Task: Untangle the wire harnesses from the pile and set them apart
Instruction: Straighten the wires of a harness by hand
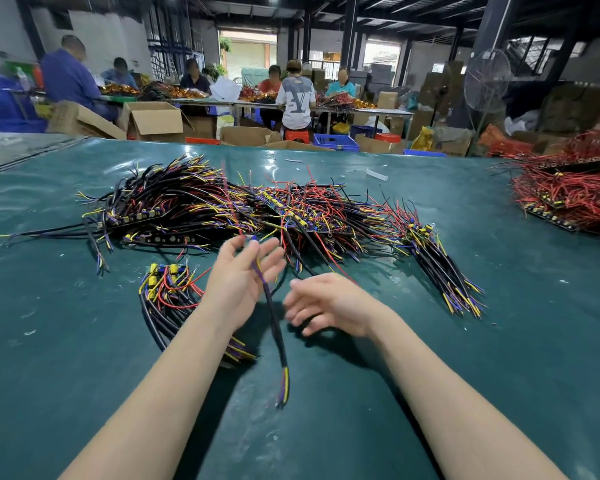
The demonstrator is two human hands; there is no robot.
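From my feed, the dark green sheet-covered table [84, 358] fills most of the view. Beyond its far edge, people sit at a long white workbench [361, 110] among open cardboard boxes [153, 121].

The main tangled pile of black, red, yellow and purple wire harnesses [250, 209] sprawls across the middle of the table, from far left to a fan of black sleeved leads at the right. A separate heap of mostly red wire harnesses [565, 192] sits well apart at the far right edge.

Near left of the big pile lies a smaller set-aside bundle of black cables with yellow connectors and red wires [168, 292]. It is partly hidden under the left forearm.

A single black sleeved cable with yellow and purple stripped ends [274, 317] hangs off the table in front of the pile. Its upper end is at the left fingertips and its lower end is blurred, nearer to me.

The left hand [241, 275] is raised, palm turned right, fingers straight. The cable runs across the palm, and I see no finger curled round it.

The right hand [329, 303] is just right of the cable. Its fingers are loose and blurred, and it grasps nothing.
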